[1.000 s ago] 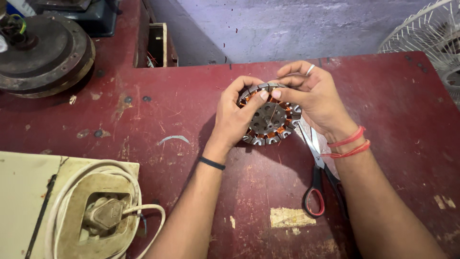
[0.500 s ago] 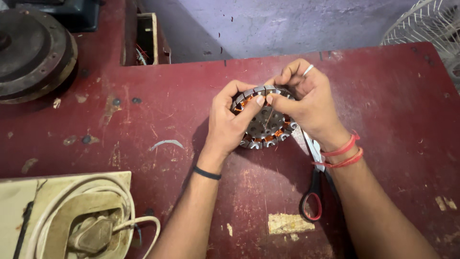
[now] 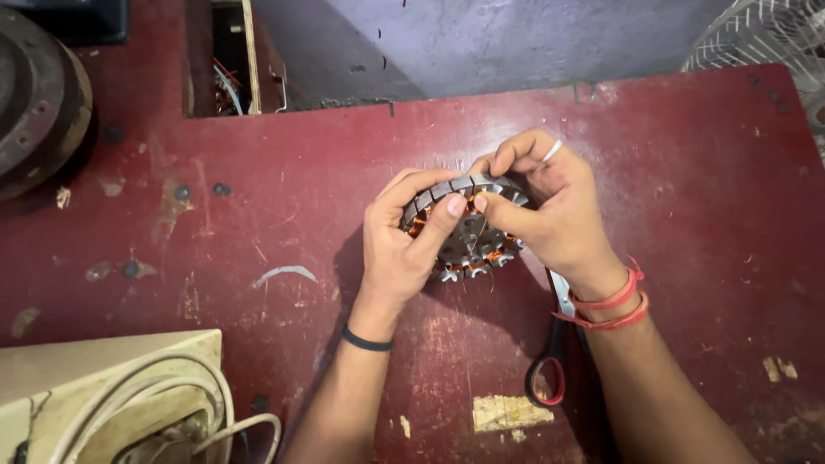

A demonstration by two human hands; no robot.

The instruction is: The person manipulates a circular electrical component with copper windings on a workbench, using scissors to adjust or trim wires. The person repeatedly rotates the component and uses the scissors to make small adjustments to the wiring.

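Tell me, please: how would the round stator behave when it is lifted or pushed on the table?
The stator looks like stacked steel teeth with copper windings, so probably stiff and heavy for its size. Lying flat it should slide rather than roll; on edge it may roll. The thin copper wire looks easy to damage, so both hands hold its rim.

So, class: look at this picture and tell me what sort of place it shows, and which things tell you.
Probably a small repair workshop for fan motors. Both hands hold a round motor core wound with copper wire over a worn red bench; scissors lie nearby, and a fan guard shows top right.
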